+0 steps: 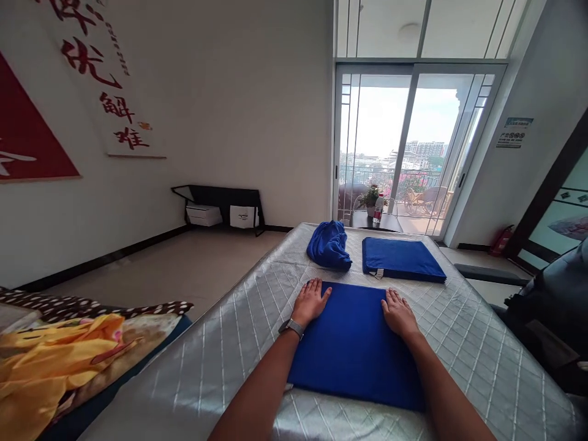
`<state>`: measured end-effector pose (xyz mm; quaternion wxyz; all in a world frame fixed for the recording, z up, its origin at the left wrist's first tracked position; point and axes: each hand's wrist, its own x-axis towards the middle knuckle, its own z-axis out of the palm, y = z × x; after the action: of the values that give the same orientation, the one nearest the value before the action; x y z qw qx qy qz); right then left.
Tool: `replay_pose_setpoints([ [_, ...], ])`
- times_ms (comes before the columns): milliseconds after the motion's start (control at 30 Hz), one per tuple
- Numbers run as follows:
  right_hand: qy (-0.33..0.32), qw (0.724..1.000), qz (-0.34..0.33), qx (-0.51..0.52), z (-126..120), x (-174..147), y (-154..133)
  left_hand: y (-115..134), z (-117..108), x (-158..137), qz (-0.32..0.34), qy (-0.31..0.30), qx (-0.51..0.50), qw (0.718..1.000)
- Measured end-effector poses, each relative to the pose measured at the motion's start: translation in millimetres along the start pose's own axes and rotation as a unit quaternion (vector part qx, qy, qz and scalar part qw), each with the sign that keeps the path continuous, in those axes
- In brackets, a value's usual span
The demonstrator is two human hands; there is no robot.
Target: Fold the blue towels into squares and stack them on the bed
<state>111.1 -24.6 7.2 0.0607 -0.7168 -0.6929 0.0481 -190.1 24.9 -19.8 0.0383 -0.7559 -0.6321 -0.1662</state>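
A blue cloth, folded into a flat rectangle, lies on the silver quilted bed surface in front of me. My left hand rests flat at its far left corner, fingers stretched out, a watch on the wrist. At the far right corner, my right hand lies flat with its fingers extended. Beyond my hands sits a crumpled blue cloth bundle. To the right of the bundle is a neat stack of folded blue cloth with a small white tag.
On the left lie a yellow printed cloth and a brown dotted cloth. A black low rack stands against the wall. Past the bed are a small table with a bottle and sliding glass doors. A dark chair-like object is at right.
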Motion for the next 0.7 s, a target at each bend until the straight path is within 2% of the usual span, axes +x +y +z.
replay_pose_setpoints([
  [433, -0.006, 1.0, 0.002, -0.012, -0.6, -0.1, -0.8, 2.1, -3.2, 1.5, -0.019, -0.013, -0.02, 1.0],
  [700, -0.009, 1.0, 0.006, -0.018, -3.8, -2.5, -2.5, 1.1, -3.7, 0.0, -0.028, 0.003, -0.023, 0.999],
])
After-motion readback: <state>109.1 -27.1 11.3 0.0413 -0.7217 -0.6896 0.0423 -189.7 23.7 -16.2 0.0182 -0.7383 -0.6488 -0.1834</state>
